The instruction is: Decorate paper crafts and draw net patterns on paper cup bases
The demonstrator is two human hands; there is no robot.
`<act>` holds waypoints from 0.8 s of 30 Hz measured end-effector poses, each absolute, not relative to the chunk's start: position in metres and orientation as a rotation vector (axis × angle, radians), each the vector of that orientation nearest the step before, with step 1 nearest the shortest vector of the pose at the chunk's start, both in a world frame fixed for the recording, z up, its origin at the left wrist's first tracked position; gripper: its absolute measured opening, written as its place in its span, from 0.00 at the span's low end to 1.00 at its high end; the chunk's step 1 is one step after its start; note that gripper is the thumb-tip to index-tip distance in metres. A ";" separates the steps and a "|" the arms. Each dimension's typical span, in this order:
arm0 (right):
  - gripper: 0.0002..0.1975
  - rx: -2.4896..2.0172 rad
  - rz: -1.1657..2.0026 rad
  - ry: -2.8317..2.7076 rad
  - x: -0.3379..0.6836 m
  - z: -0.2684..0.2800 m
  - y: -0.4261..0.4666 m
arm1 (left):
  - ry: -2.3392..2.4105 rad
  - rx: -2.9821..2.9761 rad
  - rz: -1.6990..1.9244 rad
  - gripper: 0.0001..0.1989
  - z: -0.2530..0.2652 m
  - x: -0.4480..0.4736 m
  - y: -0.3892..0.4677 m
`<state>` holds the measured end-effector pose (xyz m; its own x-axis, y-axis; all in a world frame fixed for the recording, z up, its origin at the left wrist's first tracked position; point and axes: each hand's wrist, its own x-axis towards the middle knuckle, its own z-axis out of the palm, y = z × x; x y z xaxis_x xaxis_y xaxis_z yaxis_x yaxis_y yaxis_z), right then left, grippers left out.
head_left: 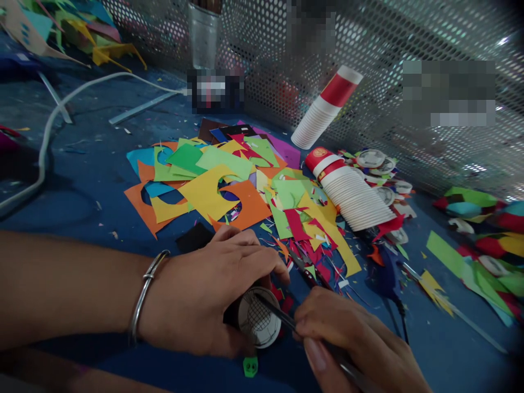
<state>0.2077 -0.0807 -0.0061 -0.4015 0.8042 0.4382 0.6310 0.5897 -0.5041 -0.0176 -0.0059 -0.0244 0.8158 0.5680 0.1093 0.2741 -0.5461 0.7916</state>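
My left hand [213,289] wraps around a small paper cup that lies with one round white end facing me. A dark grid pattern marks that white disc [267,326]; most of the cup's side is hidden behind my fingers. Between the thumb and fingers of my right hand [344,333] is a slim dark pen-like tool [282,315]. Its tip reaches the upper part of the disc; whether it presses in or only touches, I cannot tell. Just below the cup sits a tiny green piece with a drawn face [250,367].
Coloured paper offcuts [208,188] are heaped beyond my hands, with scissors [305,268] among shreds. Two stacks of paper cups stand near the mesh wall: one upright stack [323,109], one lying stack [352,191]. A glue gun [385,278] lies right; a white cable [45,136] crosses left.
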 end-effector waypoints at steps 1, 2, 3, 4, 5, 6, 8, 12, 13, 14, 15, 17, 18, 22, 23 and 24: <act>0.13 -1.100 0.316 -2.158 0.208 -0.008 -0.080 | 0.615 2.169 0.452 0.31 -0.024 -0.018 -0.006; 0.12 -1.055 0.294 -2.154 0.208 -0.009 -0.079 | 0.613 2.168 0.451 0.31 -0.024 -0.018 -0.006; 0.12 -0.978 0.261 -2.137 0.208 -0.009 -0.078 | 0.613 2.165 0.449 0.31 -0.024 -0.018 -0.006; 0.12 -1.045 0.294 -2.162 0.208 -0.008 -0.078 | 0.617 2.162 0.448 0.31 -0.024 -0.018 -0.006; 0.12 -1.104 0.319 -2.185 0.208 -0.007 -0.078 | 0.620 2.161 0.446 0.31 -0.024 -0.018 -0.006; 0.13 -1.126 0.333 -2.197 0.208 -0.005 -0.079 | 0.620 2.161 0.446 0.31 -0.024 -0.018 -0.006; 0.13 -1.151 0.345 -2.204 0.208 -0.003 -0.080 | 0.614 2.164 0.445 0.30 -0.023 -0.018 -0.006; 0.13 -1.126 0.317 -2.215 0.209 -0.006 -0.077 | 0.612 2.167 0.443 0.29 -0.023 -0.018 -0.005; 0.13 -1.098 0.290 -2.207 0.209 -0.009 -0.076 | 0.612 2.168 0.443 0.30 -0.023 -0.018 -0.005; 0.12 -1.036 0.249 -2.178 0.210 -0.011 -0.075 | 0.610 2.169 0.441 0.30 -0.023 -0.018 -0.005; 0.12 -0.990 0.223 -2.159 0.210 -0.012 -0.075 | 0.605 2.169 0.440 0.31 -0.023 -0.018 -0.005; 0.12 -0.972 0.204 -2.143 0.209 -0.014 -0.075 | 0.596 2.169 0.439 0.32 -0.024 -0.018 -0.004; 0.11 -0.999 0.211 -2.146 0.209 -0.013 -0.076 | 0.595 2.169 0.437 0.32 -0.025 -0.018 -0.004; 0.12 -1.126 0.274 -2.183 0.208 -0.008 -0.082 | 0.600 2.166 0.428 0.31 -0.026 -0.018 -0.005; 0.11 -1.141 0.284 -2.182 0.207 -0.007 -0.083 | 0.600 2.163 0.428 0.30 -0.025 -0.019 -0.005; 0.11 -1.149 0.292 -2.171 0.206 -0.006 -0.084 | 0.603 2.160 0.432 0.30 -0.025 -0.019 -0.005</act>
<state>0.2057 -0.0836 -0.0060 -0.3997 0.8010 0.4457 0.6546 0.5898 -0.4728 -0.0187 -0.0054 -0.0254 0.8257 0.5558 0.0964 0.2697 -0.5391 0.7979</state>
